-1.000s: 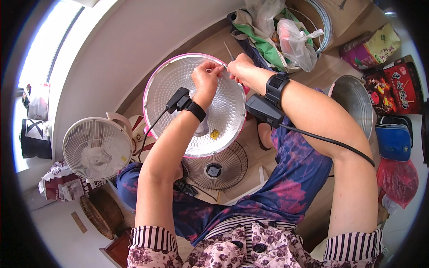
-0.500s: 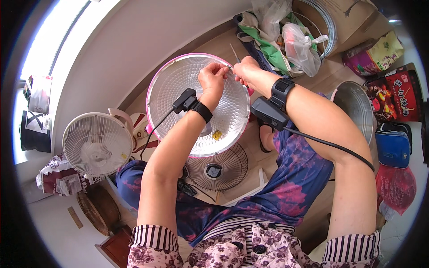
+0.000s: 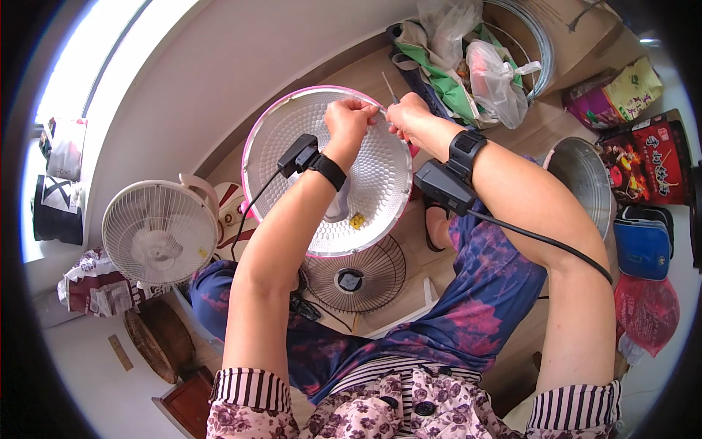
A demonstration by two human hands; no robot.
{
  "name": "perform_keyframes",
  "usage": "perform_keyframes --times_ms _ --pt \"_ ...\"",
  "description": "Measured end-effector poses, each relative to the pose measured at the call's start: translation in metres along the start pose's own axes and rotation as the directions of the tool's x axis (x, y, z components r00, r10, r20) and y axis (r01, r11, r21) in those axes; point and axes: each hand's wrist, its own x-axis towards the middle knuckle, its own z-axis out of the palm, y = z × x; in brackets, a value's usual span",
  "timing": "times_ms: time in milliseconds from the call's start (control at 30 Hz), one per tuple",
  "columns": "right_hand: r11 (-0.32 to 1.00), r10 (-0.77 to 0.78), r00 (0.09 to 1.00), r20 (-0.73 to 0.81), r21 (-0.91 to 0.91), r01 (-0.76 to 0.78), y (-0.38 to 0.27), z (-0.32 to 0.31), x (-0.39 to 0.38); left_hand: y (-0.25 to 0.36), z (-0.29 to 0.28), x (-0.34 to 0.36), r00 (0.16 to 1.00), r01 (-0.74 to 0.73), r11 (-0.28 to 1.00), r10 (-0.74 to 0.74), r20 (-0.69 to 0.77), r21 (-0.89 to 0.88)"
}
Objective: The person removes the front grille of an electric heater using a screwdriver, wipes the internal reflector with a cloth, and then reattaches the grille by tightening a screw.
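Note:
A round silver heater reflector dish (image 3: 292,208) with a pink rim stands tilted in front of me. My left hand (image 3: 349,123) is over its upper inside, thumb and fingers pinched together close to the rim; whatever they hold is too small to make out. Just to the right, my right hand (image 3: 409,113) is closed around a screwdriver (image 3: 390,86), whose thin metal shaft points up and away past the rim. Its fingertips are near the dish edge, almost meeting those of my left hand. A yellow sticker (image 3: 357,221) shows low inside the dish.
A dark round wire guard (image 3: 380,274) lies below the dish. To the left stands a white fan (image 3: 159,234). Plastic and green bags (image 3: 497,84) lie at the far right, with a metal basin (image 3: 581,175) nearer. Black cables run from both wrist straps.
Both hands stay at the rim, with only slight finger and wrist movement. The small dark bit seen at the left fingertips before is now hidden. The whole view has shifted slightly.

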Motion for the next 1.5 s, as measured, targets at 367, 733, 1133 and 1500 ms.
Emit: perform_keyframes --times_ms 367,733,1133,1500 --pt "0.999 0.007 1.000 0.028 0.048 -0.008 0.001 0.003 0.004 0.003 -0.001 0.001 0.991 -0.114 0.993 0.116 0.068 -0.030" --pt "0.998 -0.026 0.999 0.044 0.050 0.024 0.009 0.002 0.014 0.004 -0.010 0.009 0.974 -0.174 0.983 0.162 0.157 0.065" --pt "0.903 -0.293 0.956 0.020 -0.323 0.284 -0.003 -0.035 0.009 0.005 -0.011 0.014 0.964 -0.160 0.986 0.149 0.221 0.036" --pt "0.552 -0.713 0.701 0.021 -0.600 0.580 0.017 -0.070 -0.068 0.002 -0.010 0.006 0.973 -0.172 0.985 0.169 0.158 0.005"
